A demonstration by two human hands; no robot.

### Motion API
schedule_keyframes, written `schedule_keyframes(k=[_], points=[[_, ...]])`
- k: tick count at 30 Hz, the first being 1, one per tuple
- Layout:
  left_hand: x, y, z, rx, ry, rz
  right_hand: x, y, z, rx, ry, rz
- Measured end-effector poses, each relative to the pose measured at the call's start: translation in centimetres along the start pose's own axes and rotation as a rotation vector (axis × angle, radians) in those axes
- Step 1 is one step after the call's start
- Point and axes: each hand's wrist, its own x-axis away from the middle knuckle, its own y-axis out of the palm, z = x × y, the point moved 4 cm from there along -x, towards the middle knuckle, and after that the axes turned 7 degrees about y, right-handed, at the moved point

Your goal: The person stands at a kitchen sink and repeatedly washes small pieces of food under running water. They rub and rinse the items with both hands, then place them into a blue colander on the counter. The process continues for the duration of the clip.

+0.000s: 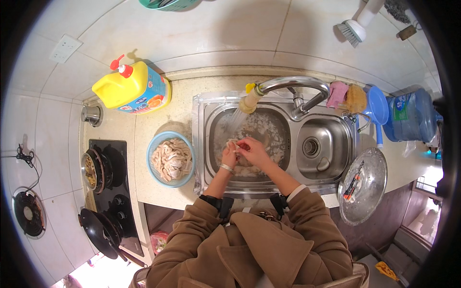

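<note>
Both hands are over the large sink basin (pixel 248 183), close together below the running faucet (pixel 248 102). My left hand (pixel 229 157) grips a pale, soft strip (pixel 232 142) that looks like animal intestine. The fingertips of my right hand (pixel 254 152) pinch the same strip; its lower end is hidden by the fingers. Cloudy water with whitish bits fills the basin, and more pale pieces (pixel 248 170) lie in it under my wrists. To the left of the sink, a light-blue plastic colander (pixel 148 160) holds a heap of similar pale, ropy pieces (pixel 172 158).
A large yellow detergent jug (pixel 124 88) stands at the back left, and a cooktop (pixel 126 216) with pans is further left. Right of the small basin (pixel 324 167), a metal bowl (pixel 371 201) tilts over the counter's edge, holding an orange-handled tool (pixel 351 187). Behind it are a blue dipper (pixel 377 104) and a water jug (pixel 414 115).
</note>
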Motion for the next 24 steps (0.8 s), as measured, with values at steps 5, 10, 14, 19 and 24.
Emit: schedule_keyframes(k=[5,10,14,19,24], points=[[0.1,0.2,-0.2,0.054,-0.032,0.175,-0.3,0.8,-1.2,0.157,-0.149,0.11],[-0.5,0.5,0.3,0.074,0.126,0.057,-1.3,0.5,1.4,0.242,-0.139,0.22],[-1.2,0.4,0.8,0.197,0.14,0.051,-0.9,0.2,3.2,0.109,0.051,0.209],[-1.1,0.4,0.3,0.174,0.037,0.126,-0.4,0.9,1.1,-0.072,0.007,0.031],[-1.2,0.0,0.0,0.155,0.093,0.142,-0.5,1.4,-0.8,0.172,0.001,0.104]])
